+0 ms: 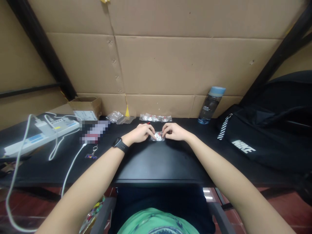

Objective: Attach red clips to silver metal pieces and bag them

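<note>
A small clear plastic packet [158, 136] with red marks lies on the black table between my hands. My left hand [142, 132], with a dark watch on its wrist, has its fingers closed at the packet's left edge. At the right edge, the bent fingers of my right hand [174, 131] pinch the plastic. What is inside the packet is too small to make out. Just behind lies a row of similar clear packets [156, 118], and a crumpled clear bag [117, 117] sits to its left. Something thin and red shows behind my left hand.
A water bottle [211, 105] and a black bag [255, 139] stand on the right. To the left are a white power strip [41, 136], cables, a pixelated object [94, 131], a keychain [92, 154] and an open cardboard box [86, 107]. A cardboard wall [158, 68] closes off the back.
</note>
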Tool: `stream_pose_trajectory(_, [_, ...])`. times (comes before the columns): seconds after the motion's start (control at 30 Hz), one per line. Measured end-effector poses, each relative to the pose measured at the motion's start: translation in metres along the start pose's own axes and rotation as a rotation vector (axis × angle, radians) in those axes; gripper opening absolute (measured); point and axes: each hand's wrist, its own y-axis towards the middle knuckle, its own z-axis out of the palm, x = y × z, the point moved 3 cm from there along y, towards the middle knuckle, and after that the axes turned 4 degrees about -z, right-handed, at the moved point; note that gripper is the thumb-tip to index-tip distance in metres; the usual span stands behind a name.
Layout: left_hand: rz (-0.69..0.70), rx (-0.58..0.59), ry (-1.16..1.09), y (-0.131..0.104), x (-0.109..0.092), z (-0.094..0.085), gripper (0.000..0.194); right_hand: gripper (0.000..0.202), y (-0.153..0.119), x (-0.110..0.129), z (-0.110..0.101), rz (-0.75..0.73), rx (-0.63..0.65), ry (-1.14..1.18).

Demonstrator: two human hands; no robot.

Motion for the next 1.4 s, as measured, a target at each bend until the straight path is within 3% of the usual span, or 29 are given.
stream_pose_trajectory(0.33, [-0.057, 0.064, 0.152, -0.001, 0.001, 0.004, 0.057, 0.004, 0.003, -0.003, 0.007, 0.039, 0.009, -0.035])
stream_pose_trajectory(0.63, [-0.108, 0.043, 0.277, -0.003, 0.002, 0.003, 0.061, 0.038, 0.006, 0.004, 0.011, -0.027, -0.014, -0.079])
stream_pose_trajectory(0.93, [-0.094, 0.092, 0.329, -0.003, -0.006, -0.004, 0.04, 0.032, 0.007, 0.007, 0.014, -0.001, -0.008, -0.13])
stream_pose_trajectory(1.4, [-0.086, 0.089, 0.308, -0.003, -0.004, -0.003, 0.037, 0.032, 0.003, 0.008, 0.005, 0.006, 0.054, -0.138])
